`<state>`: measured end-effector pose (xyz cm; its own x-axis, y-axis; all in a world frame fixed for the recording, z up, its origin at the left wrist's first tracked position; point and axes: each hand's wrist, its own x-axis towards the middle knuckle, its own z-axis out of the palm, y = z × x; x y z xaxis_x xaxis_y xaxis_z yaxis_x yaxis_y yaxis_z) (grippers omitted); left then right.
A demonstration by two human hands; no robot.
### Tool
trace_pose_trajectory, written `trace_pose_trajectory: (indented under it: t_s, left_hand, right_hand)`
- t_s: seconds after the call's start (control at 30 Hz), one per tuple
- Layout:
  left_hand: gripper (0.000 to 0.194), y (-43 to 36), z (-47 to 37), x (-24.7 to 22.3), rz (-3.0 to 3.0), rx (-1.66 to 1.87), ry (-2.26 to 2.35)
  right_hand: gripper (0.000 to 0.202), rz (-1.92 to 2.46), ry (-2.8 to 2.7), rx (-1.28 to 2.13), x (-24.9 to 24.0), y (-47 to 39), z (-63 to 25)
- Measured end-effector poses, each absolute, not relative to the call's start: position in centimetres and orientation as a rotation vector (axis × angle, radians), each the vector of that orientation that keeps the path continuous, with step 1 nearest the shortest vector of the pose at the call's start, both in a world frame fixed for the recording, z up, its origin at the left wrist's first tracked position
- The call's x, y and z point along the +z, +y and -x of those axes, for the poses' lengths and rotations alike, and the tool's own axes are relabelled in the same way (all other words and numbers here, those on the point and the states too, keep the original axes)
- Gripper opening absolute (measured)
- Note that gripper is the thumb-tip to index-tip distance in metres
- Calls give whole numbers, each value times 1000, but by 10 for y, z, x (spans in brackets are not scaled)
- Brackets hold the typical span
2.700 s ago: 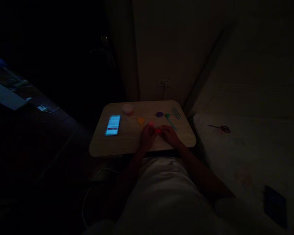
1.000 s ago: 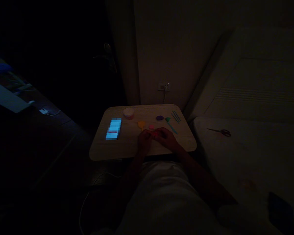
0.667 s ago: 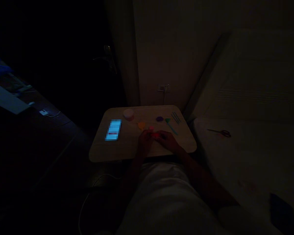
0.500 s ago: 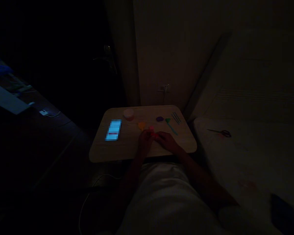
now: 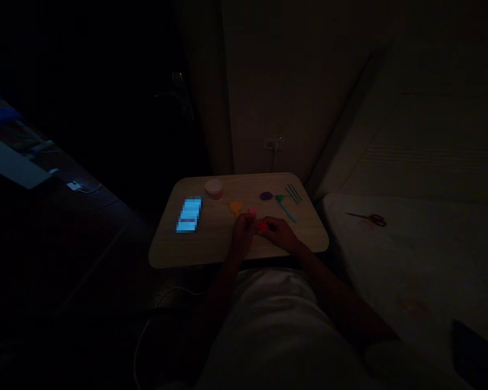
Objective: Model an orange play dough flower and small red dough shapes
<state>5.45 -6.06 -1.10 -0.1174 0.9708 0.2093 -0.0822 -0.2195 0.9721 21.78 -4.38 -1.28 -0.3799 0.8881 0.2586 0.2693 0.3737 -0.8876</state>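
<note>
In the dim light, my right hand (image 5: 281, 235) pinches a small bright red soft lump (image 5: 262, 226) that looks like modelling clay. My left hand (image 5: 242, 233) is close beside it, fingers curled; what they hold, if anything, is hidden. Just beyond my fingers lies a pink block (image 5: 252, 212). An orange flat shape (image 5: 236, 207) sits past my left hand. Farther back on the right are a purple round lump (image 5: 266, 195), a green piece (image 5: 280, 198), a light-blue knife-like tool (image 5: 288, 213) and several thin sticks (image 5: 293, 194).
The small wooden table (image 5: 211, 250) has rounded corners. A lit phone (image 5: 189, 215) lies on its left side, with a round tub (image 5: 214, 188) behind. Scissors (image 5: 376, 220) rest on the pale bed (image 5: 374, 260) at right. A white cable (image 5: 147, 324) runs along the floor.
The red lump has moved slightly right with my right hand, and my left fingers have drawn a little apart from it. The view has shifted slightly.
</note>
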Motion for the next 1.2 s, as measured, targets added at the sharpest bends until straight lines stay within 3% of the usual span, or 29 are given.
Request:
trace_pose_trajectory:
  t_s: [0.33, 0.53, 1.03, 1.2]
  left_hand:
    - [23, -67, -57, -1, -1540, 1290, 1158]
    - [30, -68, -56, -1, -1514, 1183, 1099]
    - [31, -69, -49, -6, -1634, 1226, 1106]
    - [38, -70, -52, -7, -1558, 1252, 1149]
  right_hand:
    - [29, 937, -1885, 1081, -14, -41, -222]
    - [41, 924, -1982, 1160, -14, -42, -224]
    - [52, 915, -1950, 1178, -12, -43, -223]
    - [43, 854, -1785, 1228, -10, -41, -221]
